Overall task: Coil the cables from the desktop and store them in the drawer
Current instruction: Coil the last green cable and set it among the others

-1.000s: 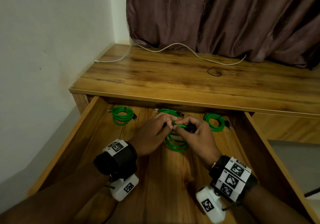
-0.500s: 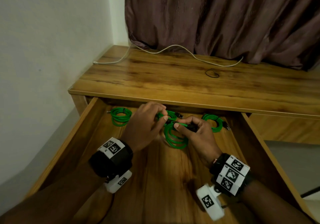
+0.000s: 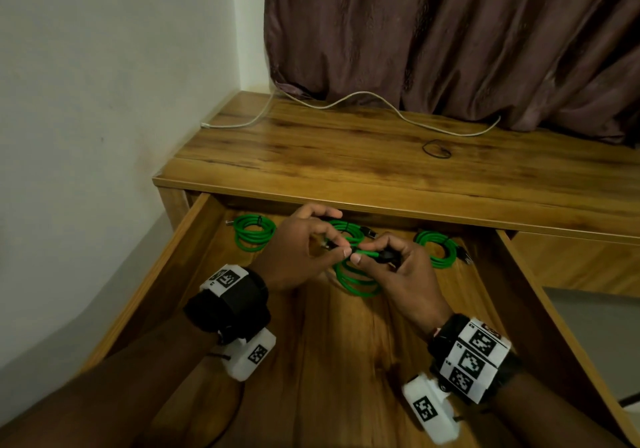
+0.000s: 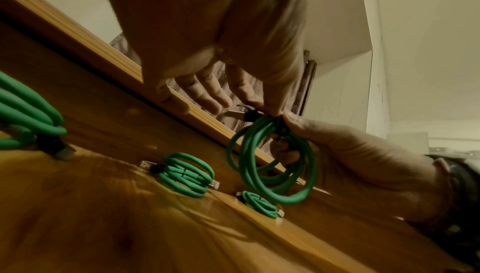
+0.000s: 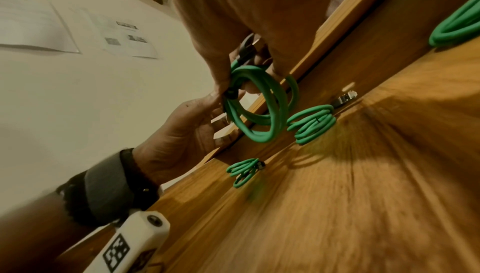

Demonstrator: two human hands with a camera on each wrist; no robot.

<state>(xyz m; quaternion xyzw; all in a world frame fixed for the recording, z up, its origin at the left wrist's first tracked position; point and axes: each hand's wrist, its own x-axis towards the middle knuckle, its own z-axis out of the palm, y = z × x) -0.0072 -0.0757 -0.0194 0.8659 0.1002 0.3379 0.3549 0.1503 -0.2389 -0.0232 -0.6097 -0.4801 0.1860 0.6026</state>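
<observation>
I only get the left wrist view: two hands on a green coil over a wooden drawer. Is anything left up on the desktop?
Observer: Yes. The head view shows a white cable lying uncoiled along the back of the desktop, by the curtain.
Visitor: Anything else up there?
Observer: A small black loop, right of the middle; too small to tell what it is.
Visitor: And what's off to the side?
Observer: The right wrist view shows papers on a wall.
</observation>
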